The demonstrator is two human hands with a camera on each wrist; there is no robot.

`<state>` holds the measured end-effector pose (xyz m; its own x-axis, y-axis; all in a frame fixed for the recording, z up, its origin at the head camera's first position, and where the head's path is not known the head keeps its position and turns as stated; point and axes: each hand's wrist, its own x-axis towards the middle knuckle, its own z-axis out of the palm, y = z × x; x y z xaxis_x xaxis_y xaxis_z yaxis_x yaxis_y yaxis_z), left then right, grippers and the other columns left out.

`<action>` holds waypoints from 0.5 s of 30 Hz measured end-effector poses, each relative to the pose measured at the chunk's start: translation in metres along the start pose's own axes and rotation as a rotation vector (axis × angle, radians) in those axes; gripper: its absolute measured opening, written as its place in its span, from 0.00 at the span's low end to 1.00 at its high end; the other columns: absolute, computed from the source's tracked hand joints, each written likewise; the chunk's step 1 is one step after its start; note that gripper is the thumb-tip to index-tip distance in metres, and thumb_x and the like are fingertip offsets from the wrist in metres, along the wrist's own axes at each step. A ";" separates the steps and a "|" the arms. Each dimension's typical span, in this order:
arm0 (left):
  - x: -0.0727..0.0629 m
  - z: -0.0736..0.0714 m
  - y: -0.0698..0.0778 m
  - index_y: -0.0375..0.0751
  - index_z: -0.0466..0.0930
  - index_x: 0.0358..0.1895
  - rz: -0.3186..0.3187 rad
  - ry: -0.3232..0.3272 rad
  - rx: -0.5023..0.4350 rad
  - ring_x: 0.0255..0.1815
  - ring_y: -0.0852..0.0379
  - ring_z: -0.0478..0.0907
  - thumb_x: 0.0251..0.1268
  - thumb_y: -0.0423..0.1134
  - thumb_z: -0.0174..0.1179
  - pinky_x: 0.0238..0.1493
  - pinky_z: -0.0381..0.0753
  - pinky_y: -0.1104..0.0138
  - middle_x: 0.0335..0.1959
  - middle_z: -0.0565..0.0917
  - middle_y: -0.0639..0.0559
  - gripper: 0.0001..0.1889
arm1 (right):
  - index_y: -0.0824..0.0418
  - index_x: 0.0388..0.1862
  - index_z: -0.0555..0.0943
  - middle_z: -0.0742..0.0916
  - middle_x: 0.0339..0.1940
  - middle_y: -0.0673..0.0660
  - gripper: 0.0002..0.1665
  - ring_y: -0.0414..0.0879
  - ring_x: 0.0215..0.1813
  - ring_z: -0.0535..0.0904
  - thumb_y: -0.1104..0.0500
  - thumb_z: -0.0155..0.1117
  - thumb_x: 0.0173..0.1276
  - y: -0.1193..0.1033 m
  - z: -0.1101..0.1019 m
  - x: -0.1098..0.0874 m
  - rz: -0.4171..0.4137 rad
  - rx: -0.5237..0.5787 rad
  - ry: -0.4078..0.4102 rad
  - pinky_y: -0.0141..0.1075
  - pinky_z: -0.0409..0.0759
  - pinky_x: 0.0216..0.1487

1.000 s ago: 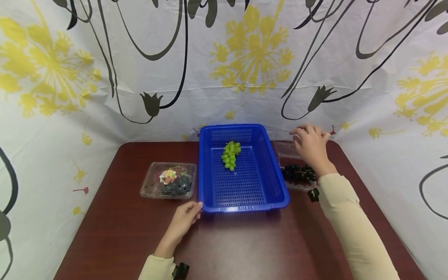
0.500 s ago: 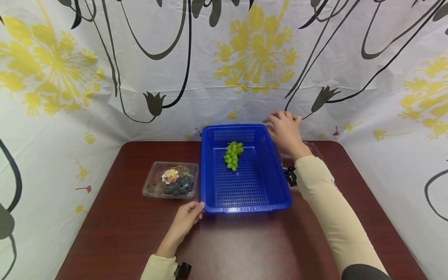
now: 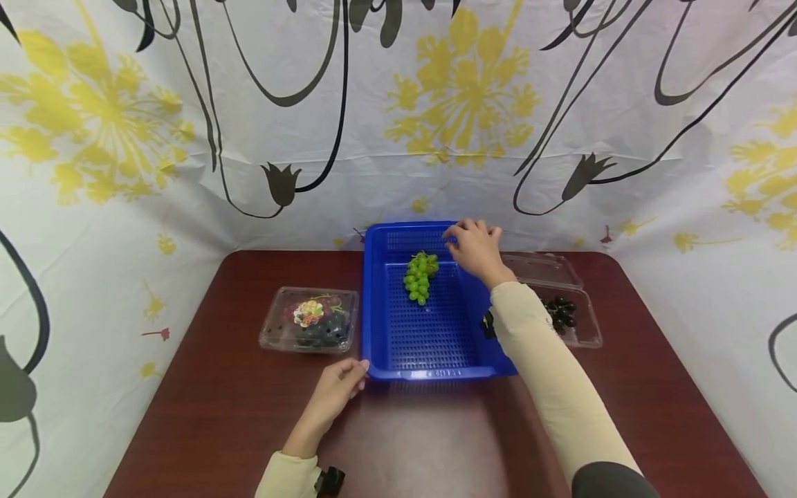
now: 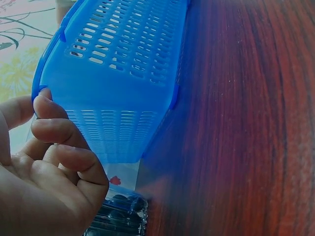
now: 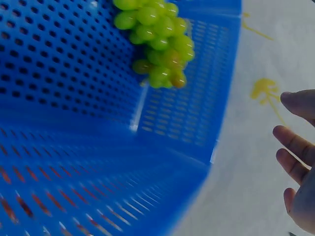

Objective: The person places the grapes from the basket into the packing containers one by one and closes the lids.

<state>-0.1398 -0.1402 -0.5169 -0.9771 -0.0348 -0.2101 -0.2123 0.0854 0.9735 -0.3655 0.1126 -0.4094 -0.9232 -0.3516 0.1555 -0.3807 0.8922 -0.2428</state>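
Observation:
A blue plastic basket point(image 3: 429, 374) stands mid-table with a bunch of green grapes point(image 3: 420, 278) in its far left part. My left hand point(image 3: 336, 386) pinches the rim at the basket's near left corner; the left wrist view shows thumb and index finger point(image 4: 48, 105) at that rim. Over the far right part of the basket hovers my right hand point(image 3: 475, 249), fingers loosely bent and holding nothing. Seen from the right wrist, its fingers point(image 5: 295, 147) are spread apart from each other, beyond the basket's rim. The green grapes point(image 5: 160, 42) lie below.
Right of the basket, a clear plastic box point(image 3: 588, 325) with its lid point(image 3: 544, 266) folded back holds dark grapes point(image 3: 562, 312), partly behind my right sleeve point(image 3: 548, 366). To the left is a closed clear box point(image 3: 308, 320) of dark fruit. A patterned cloth point(image 3: 349, 124) hangs behind the table.
My right hand has moved left, from over the open box of dark grapes to over the basket. The left hand keeps its hold on the rim. The grapes have not moved.

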 end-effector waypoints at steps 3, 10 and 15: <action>0.000 0.000 0.000 0.26 0.75 0.32 0.001 -0.005 -0.001 0.19 0.62 0.64 0.69 0.42 0.56 0.23 0.63 0.73 0.19 0.72 0.54 0.18 | 0.47 0.53 0.82 0.75 0.61 0.59 0.14 0.61 0.63 0.63 0.59 0.54 0.73 0.000 0.011 0.003 0.002 -0.002 -0.050 0.56 0.51 0.53; 0.001 0.000 -0.002 0.25 0.75 0.32 -0.005 -0.005 -0.008 0.19 0.62 0.63 0.69 0.42 0.56 0.23 0.63 0.73 0.19 0.72 0.54 0.18 | 0.47 0.57 0.81 0.72 0.64 0.60 0.19 0.63 0.66 0.59 0.63 0.56 0.71 -0.003 0.035 0.011 -0.022 0.009 -0.170 0.57 0.49 0.55; 0.003 0.000 -0.003 0.24 0.75 0.33 -0.003 -0.013 -0.008 0.20 0.62 0.65 0.69 0.42 0.57 0.23 0.64 0.73 0.20 0.73 0.54 0.18 | 0.43 0.58 0.79 0.72 0.64 0.60 0.23 0.61 0.64 0.59 0.65 0.53 0.70 -0.006 0.053 0.014 -0.030 -0.040 -0.219 0.55 0.50 0.52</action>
<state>-0.1416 -0.1410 -0.5205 -0.9767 -0.0217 -0.2137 -0.2147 0.0771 0.9736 -0.3790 0.0875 -0.4563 -0.9024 -0.4279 -0.0506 -0.4102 0.8892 -0.2025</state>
